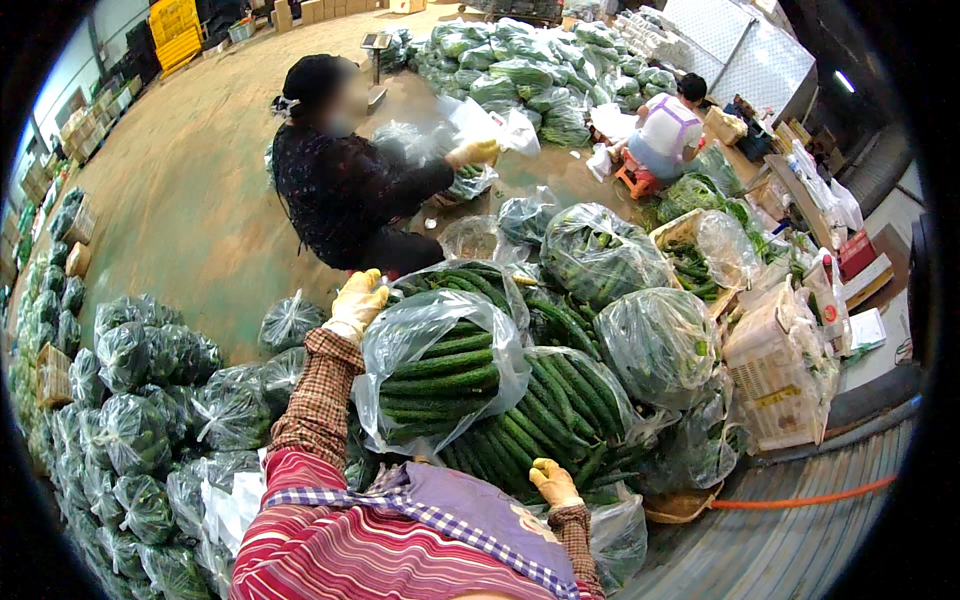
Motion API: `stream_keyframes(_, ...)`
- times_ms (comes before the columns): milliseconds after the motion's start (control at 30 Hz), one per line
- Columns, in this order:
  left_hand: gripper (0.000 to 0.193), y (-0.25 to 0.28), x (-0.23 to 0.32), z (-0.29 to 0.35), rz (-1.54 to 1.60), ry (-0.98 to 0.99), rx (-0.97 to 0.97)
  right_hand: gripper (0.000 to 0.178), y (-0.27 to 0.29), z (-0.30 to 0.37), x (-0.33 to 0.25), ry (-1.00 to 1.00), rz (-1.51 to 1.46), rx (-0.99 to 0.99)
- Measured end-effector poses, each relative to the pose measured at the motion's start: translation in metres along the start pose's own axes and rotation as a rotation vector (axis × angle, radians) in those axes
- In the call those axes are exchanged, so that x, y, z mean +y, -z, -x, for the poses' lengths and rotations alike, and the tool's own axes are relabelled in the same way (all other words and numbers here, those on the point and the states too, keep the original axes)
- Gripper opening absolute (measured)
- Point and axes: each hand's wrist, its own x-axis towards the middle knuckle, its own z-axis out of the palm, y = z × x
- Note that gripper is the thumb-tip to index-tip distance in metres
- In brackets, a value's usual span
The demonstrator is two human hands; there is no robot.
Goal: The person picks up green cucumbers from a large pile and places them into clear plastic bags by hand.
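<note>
My left hand (357, 306), in a pale knitted work glove with yellow fingers, is closed at the far left rim of a clear plastic bag (375, 385). Long dark green cucumbers (445, 372) lie stacked inside this bag, its mouth facing me. My right hand (556, 484), gloved the same way, rests at the near edge of more loose-looking cucumbers (545, 415). Its fingers are curled, and what they grip is hidden. Behind the first bag, another open bag of cucumbers (470, 283) stands close to my left hand.
Filled, tied bags (135, 435) pile up at left. Rounded bags (655, 345) and a worn carton (780, 365) stand at right, near an orange hose (800, 500). A person in dark clothes (345, 190) handles plastic ahead; another person (668, 125) sits on a red stool.
</note>
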Motion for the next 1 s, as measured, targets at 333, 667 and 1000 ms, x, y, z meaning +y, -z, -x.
stream_keyframes(333, 0.062, -0.099, 0.100, -0.052, 1.406, 0.405, -0.677, 0.040, -0.003, -0.005, -0.002, 0.025, -0.066, -0.006)
stream_keyframes(667, 0.016, -0.102, 0.107, -0.012, 1.661, 0.067, -0.402, 0.040, 0.010, 0.028, -0.020, -0.124, -0.945, -0.204)
stream_keyframes(1000, 0.041, 0.046, 0.021, 0.258, 1.732, -0.302, -0.426, 0.043, 0.047, -0.011, -0.101, 0.384, -1.260, -0.490)
